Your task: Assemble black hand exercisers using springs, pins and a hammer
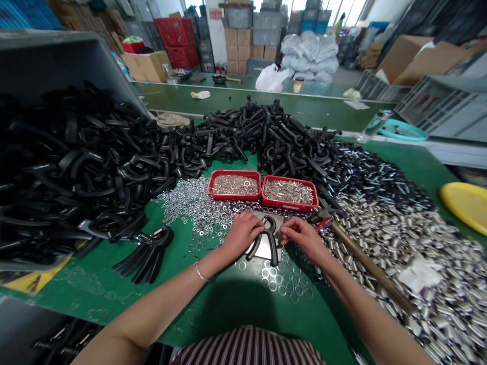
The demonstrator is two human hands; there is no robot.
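A black Y-shaped handle part (273, 244) with a ring at its top lies on a small metal plate (254, 250) in front of me. My left hand (243, 231) is closed at its left side, the fingertips against the part near the ring. A tiny silvery piece shows by those fingertips. To the right of the part, my right hand (300, 235) is pinched just above the plate's edge. Whatever is in that pinch is too small to make out. Thin metal rings (282, 280) lie on the green table (182, 309) below the plate.
Two red trays (236, 195) of small metal pieces stand behind the plate. Black handles (262, 126) are heaped behind and at left, with a few finished-looking ones (148, 253) grouped nearby. A hammer (373, 266) lies at right by metal sleeves (456, 284). Small washers (186, 200) are scattered left.
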